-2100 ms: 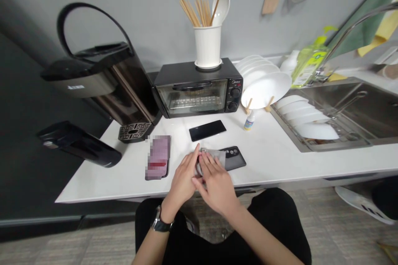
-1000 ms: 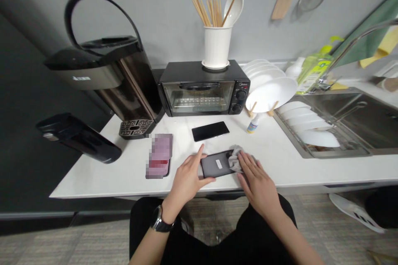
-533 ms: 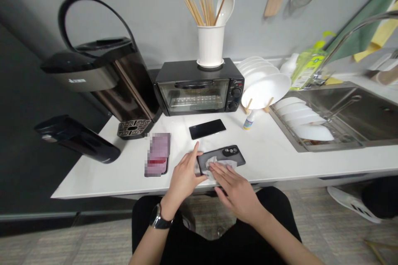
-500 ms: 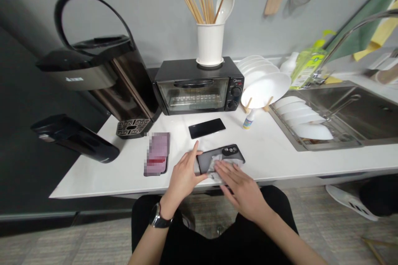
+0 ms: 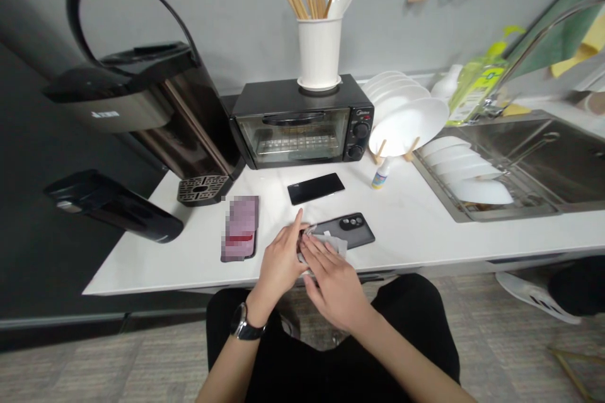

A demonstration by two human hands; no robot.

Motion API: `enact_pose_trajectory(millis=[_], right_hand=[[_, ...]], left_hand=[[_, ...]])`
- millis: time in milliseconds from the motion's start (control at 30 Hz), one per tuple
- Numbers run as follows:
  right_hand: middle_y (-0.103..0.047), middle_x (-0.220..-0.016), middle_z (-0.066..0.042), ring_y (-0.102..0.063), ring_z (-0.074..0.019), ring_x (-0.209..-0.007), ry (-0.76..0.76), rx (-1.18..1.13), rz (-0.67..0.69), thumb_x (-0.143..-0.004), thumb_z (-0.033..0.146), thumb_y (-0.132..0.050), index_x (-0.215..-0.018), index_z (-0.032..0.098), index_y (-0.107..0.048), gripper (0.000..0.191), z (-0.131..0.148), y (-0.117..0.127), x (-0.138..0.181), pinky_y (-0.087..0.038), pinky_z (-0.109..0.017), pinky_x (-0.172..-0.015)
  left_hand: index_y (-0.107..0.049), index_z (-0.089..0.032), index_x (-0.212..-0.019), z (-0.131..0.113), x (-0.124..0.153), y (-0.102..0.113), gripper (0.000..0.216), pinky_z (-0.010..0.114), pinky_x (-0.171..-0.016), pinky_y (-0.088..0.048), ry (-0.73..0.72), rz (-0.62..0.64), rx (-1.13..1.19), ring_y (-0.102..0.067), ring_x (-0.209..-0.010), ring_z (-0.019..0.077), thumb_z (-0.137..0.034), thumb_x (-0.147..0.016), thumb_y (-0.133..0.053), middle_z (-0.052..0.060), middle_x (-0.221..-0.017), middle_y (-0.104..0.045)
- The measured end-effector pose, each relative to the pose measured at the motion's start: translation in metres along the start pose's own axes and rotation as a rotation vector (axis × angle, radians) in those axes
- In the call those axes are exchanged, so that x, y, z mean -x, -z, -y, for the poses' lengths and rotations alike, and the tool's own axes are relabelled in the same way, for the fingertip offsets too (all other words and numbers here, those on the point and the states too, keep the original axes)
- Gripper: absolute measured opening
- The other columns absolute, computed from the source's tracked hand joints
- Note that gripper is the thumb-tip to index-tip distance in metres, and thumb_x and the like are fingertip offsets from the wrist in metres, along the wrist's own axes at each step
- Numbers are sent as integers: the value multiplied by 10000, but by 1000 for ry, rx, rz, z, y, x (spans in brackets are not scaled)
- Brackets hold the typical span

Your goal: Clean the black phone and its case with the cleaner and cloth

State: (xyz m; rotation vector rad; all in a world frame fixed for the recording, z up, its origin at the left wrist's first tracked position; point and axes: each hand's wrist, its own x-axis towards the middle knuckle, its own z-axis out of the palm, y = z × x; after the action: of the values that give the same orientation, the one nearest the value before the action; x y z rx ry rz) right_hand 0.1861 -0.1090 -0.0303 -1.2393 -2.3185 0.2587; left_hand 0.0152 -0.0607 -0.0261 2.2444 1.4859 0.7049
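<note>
A dark phone case with a camera cutout lies flat near the counter's front edge. My left hand steadies its left end between thumb and fingers, with the index finger stretched up. Under the fingers of my right hand, a crumpled white tissue is pressed onto the left half of the case. Just behind lies a black phone, face up. To the left rests another phone, pinkish and partly pixelated. A small white bottle with a blue and yellow label stands behind the case's right end.
At the back stands a toaster oven bearing a white cup of chopsticks. A large dispenser and a dark flask stand left. Racked plates, a soap bottle and a sink occupy the right.
My right hand has slid left along the case with the tissue, from near the camera cutout toward my left hand. The view has shifted slightly.
</note>
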Motion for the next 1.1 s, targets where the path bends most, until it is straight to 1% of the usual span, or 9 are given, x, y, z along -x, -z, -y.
enact_pose_trajectory(millis=[133, 233, 300, 400, 533, 700, 833, 967, 1100], right_hand=[[-396, -1672, -91, -389, -260, -1551, -23, 92, 9, -1075, 293, -436, -1662, 204, -292, 611, -49, 28, 36, -401, -532, -1246], [-391, -1671, -116, -378, -306, -1554, -148, 204, -69, -1092, 341, -431, -1663, 189, -290, 607, -82, 39, 33, -390, -579, -1236], [-410, -1658, -143, -375, -330, -1553, -185, 220, -98, -1094, 370, -429, -1633, 139, -360, 590, -80, 32, 16, -382, -584, -1236], [-446, -1630, -181, -379, -323, -1552, -113, 153, -70, -1083, 377, -444, -1583, 69, -435, 587, -49, 8, -12, -366, -545, -1255], [-405, -1656, -171, -391, -273, -1550, 29, 72, -21, -1067, 323, -454, -1605, 60, -383, 603, -20, -4, -12, -349, -500, -1277], [-363, -1690, -94, -370, -281, -1561, -22, 149, -39, -1081, 325, -462, -1648, 184, -322, 601, -65, 24, 31, -363, -563, -1256], [-460, -1639, -83, -473, -286, -1499, -172, 93, -160, -1084, 276, -444, -1591, 224, -445, 510, -100, 37, 52, -400, -537, -1232], [-732, -1351, -55, -701, -241, -1231, -375, -187, -425, -1076, 243, -415, -1328, 249, -680, 366, -102, 39, 51, -544, -408, -1062], [-790, -1024, -58, -736, -225, -899, -536, -318, -663, -1080, 353, -441, -1124, 214, -725, 320, -95, 47, 40, -566, -326, -786]], left_hand=[[-85, -314, -1677, -1, -2, 0, 1173, 432, -1036, -547, -4, -15, 12, -642, -1271, 287, -277, -802, -865, 80, -1400, -668], [-90, -323, -1678, -2, -3, 0, 1239, 434, -1042, -541, -9, -28, 17, -648, -1267, 298, -376, -759, -919, 79, -1388, -680], [-87, -328, -1678, -2, -3, -1, 1242, 435, -1050, -539, -16, -31, 15, -647, -1271, 297, -374, -759, -921, 75, -1388, -682], [-74, -335, -1678, 0, -2, -2, 1175, 429, -1065, -540, -29, -26, -4, -647, -1278, 281, -258, -814, -866, 75, -1402, -674], [-88, -328, -1680, 2, -1, -1, 1120, 421, -1037, -566, -24, -20, -43, -655, -1268, 278, -179, -839, -812, 90, -1397, -668], [-210, -324, -1660, 2, -1, 0, 1091, 447, -1057, -566, -64, -39, -38, -651, -1278, 288, -373, -804, -886, 70, -1405, -679], [-538, -300, -1498, 3, -1, 1, 681, 462, -1102, -549, -162, -67, -102, -636, -1303, 287, -419, -884, -808, 76, -1435, -665], [-664, -254, -1366, 3, 3, 1, 428, 451, -1109, -551, -314, -129, -143, -660, -1298, 275, -401, -967, -711, 82, -1422, -691], [-748, -216, -1184, -4, 1, 1, 240, 324, -877, -608, -326, -283, -134, -791, -965, 212, -341, -1047, -595, 61, -1107, -824]])
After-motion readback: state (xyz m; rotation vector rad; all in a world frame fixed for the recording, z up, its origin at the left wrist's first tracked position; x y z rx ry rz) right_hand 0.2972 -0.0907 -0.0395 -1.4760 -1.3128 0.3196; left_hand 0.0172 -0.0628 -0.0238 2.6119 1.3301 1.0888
